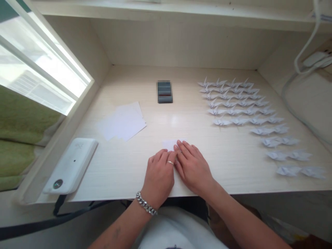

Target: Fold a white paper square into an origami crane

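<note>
A small white piece of paper (169, 144) lies on the desk under my fingertips, its far part showing above them. My left hand (161, 169), with a ring on one finger and a chain bracelet at the wrist, curls its fingers and presses down at the paper's near left side. Its thumb is hidden. Against it rests my right hand (193, 164), fingers stretched out and lying over the paper's right side. The two hands touch near the middle. How the paper is folded beneath them is hidden.
Rows of white paper cranes (238, 102) stand on the right of the desk (124, 173). Several white sheets (121, 121) lie fanned at left. A blurred dark box (164, 92) sits at the back. A white power bank (71, 166) with a cable lies front left.
</note>
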`<act>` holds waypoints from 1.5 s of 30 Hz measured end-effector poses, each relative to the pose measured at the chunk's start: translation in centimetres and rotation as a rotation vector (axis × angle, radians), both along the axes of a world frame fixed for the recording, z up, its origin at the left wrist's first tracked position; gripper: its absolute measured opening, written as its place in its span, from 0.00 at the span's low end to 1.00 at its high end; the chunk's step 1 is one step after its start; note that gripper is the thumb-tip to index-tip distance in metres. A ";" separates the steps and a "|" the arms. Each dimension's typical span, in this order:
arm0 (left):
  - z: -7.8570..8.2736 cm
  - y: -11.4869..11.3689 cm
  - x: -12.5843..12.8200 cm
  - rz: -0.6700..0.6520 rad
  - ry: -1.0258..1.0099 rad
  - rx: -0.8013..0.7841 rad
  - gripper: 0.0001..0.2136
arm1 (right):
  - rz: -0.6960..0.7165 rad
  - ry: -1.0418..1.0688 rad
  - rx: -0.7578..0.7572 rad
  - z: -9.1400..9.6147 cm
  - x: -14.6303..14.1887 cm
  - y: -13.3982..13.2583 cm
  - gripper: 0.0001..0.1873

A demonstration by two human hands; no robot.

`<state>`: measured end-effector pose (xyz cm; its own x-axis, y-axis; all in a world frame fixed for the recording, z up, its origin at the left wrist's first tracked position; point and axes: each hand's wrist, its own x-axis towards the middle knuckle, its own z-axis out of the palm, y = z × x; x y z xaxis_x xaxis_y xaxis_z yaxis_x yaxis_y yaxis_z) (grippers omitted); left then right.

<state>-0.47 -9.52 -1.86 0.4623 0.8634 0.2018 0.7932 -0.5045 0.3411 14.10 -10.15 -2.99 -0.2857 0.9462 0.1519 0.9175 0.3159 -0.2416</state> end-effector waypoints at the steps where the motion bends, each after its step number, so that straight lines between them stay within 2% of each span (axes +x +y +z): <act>1: -0.1 -0.2 0.2 0.014 0.034 -0.011 0.17 | 0.004 -0.007 -0.009 0.0 0.3 -0.1 0.25; 8: 0.5 -0.3 0.1 0.020 0.152 -0.035 0.19 | -0.086 -0.096 -0.052 0.1 3.5 -1.0 0.28; 11: 0.6 -0.2 0.1 0.008 0.162 -0.034 0.19 | -0.125 -0.072 0.012 0.2 2.8 -1.3 0.28; 15: 0.6 -0.2 0.1 -0.006 0.162 -0.024 0.19 | -0.029 0.029 0.125 0.2 1.0 -1.8 0.28; 20: 0.7 -0.3 0.1 0.000 0.153 -0.016 0.19 | -0.115 0.113 0.253 0.4 0.8 -2.8 0.25; 24: 0.5 -0.4 0.0 -0.023 0.151 -0.019 0.18 | 0.023 0.100 0.098 0.3 0.4 -2.8 0.23; 29: 0.3 -0.7 -0.9 -0.015 0.148 0.014 0.21 | -0.034 0.077 -0.047 0.4 -0.3 -2.5 0.26; 35: 0.8 -1.4 -3.4 0.055 0.218 0.026 0.22 | -0.074 0.048 -0.050 0.6 -1.1 -2.7 0.30; 38: 0.8 -1.4 -3.6 0.103 0.206 0.055 0.22 | -0.081 0.048 -0.036 0.5 -1.4 -2.7 0.29; 42: 0.6 -1.2 -2.7 -0.013 0.174 0.060 0.20 | -0.074 0.049 -0.025 0.2 -1.1 -2.8 0.28; 45: 0.7 -0.9 -2.4 -0.026 0.167 0.042 0.19 | -0.084 0.037 -0.020 0.1 0.1 -2.9 0.28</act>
